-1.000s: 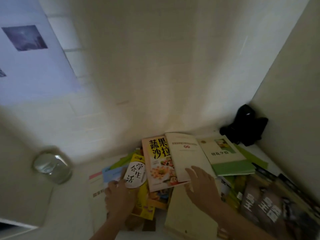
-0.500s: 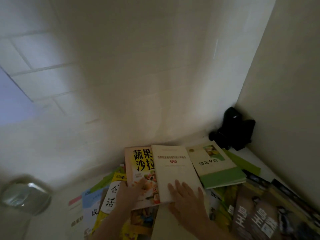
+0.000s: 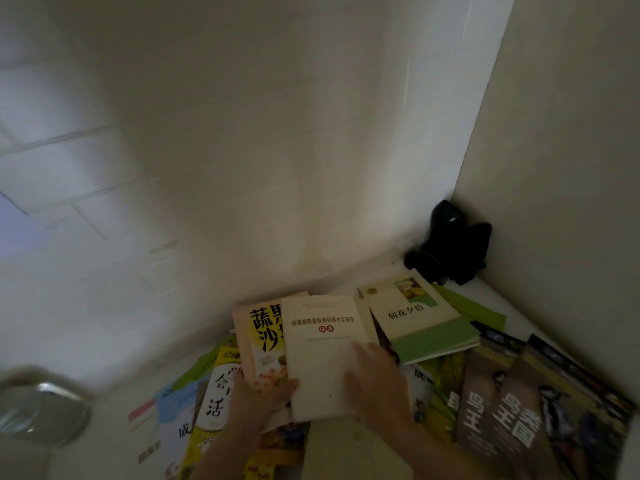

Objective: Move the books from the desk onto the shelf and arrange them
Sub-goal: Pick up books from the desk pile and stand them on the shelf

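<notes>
You are at the pick-up step: the books are spread in a loose, overlapping pile on the white desk [image 3: 374, 271], in the corner where the wall meets a side panel, and no shelf is in view

Out past your right fingertips and to the right lies the green-banded book [image 3: 420, 318], flat and overlapping the others. Nearer you on that same side are the dark bird books [image 3: 512, 410], lying side by side. Behind the pile in the corner sits a black object [image 3: 453, 245], too dark to identify. Well off to the left of your grip is a blurred glass jar [image 3: 38, 407]

Under your hands is the cream book [image 3: 325, 351], lying on top of the salad cookbook [image 3: 258, 337]. Your left hand [image 3: 258, 400] curls around its near left corner, thumb on the cover, so that hand has hold of it. Your right hand [image 3: 375, 382] lies flat on the cover's right side, fingers straight, pressing rather than gripping. Just left of your left hand the yellow book [image 3: 216, 393] pokes out from under the cookbook

Next, I judge, you need to get your right fingers under the cream book's right edge, lift it clear without dragging the cookbook along, and carry it to the shelf
</notes>
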The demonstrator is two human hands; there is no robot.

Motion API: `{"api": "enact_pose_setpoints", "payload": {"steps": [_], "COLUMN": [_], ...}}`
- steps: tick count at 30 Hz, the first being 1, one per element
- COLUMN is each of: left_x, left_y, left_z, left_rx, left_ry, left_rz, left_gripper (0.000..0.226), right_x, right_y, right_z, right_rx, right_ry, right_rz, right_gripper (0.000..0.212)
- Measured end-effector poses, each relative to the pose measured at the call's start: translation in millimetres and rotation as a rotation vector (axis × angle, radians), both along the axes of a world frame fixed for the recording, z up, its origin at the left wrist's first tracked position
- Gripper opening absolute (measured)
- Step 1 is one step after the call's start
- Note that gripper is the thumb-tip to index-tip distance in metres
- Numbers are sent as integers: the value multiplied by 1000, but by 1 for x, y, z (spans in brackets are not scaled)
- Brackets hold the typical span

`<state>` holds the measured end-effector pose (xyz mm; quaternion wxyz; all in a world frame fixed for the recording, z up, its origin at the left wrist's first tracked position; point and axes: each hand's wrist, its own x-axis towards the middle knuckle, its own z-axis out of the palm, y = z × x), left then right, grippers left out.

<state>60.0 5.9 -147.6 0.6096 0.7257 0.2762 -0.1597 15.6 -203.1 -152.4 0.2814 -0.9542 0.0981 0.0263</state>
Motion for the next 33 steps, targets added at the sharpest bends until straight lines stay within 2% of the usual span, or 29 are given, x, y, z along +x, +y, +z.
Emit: {"api": "enact_pose_setpoints", "payload": {"steps": [2, 5, 9, 11, 12, 15, 16, 19, 22, 24, 27, 29, 31, 33], "left_x": [-14, -46, -75, -76, -77, -81, -82, -86, -87, -91, -89, -82, -69, -58], "left_y": [7, 22, 22, 21, 21, 22, 23, 24, 29, 32, 28, 27, 39, 68], "left_z": [2, 4, 8, 6, 7, 6, 4, 5, 5, 6, 13, 18, 13, -1], "left_rx": [-27, -111, -223, -237, -228, -187, -145, -100, -175, -193, -57, 68, 363, 658], "left_ry": [20, 59, 64, 32, 34, 4, -7, -54, 48, 65, -36, -140, -283, -308], "left_rz": [-22, -51, -76, -61, -60, -2, 13, 11, -17, -77, -214, -342, -417, -355], "left_gripper": [113, 103, 137, 141, 131, 81, 71, 59, 48, 53, 55, 41, 35, 49], "right_x": [2, -10, -30, -30, -28, -23, -23, -32, -41, -47, -60, -64, -66, -65], "right_y": [-9, 5, 28, 45, 53, 67, 67, 62, 52, 44, 34, 28, 22, 17], "right_z": [0, -2, -2, 3, 5, 14, 12, 9, 15, 21, 21, 14, 12, 5], "right_rx": [138, 240, 301, 286, 278, 244, 242, 364, 678, 830, 953, 970, 995, 976], "right_ry": [212, 269, 345, 317, 297, 298, 313, 313, 368, 490, 440, 342, 300, 287], "right_rz": [-121, -219, -260, -224, -214, -218, -227, -262, -389, -395, -402, -457, -504, -532], "right_gripper": [70, 58, 64, 68, 70, 78, 81, 83, 68, 55, 34, 29, 29, 38]}}
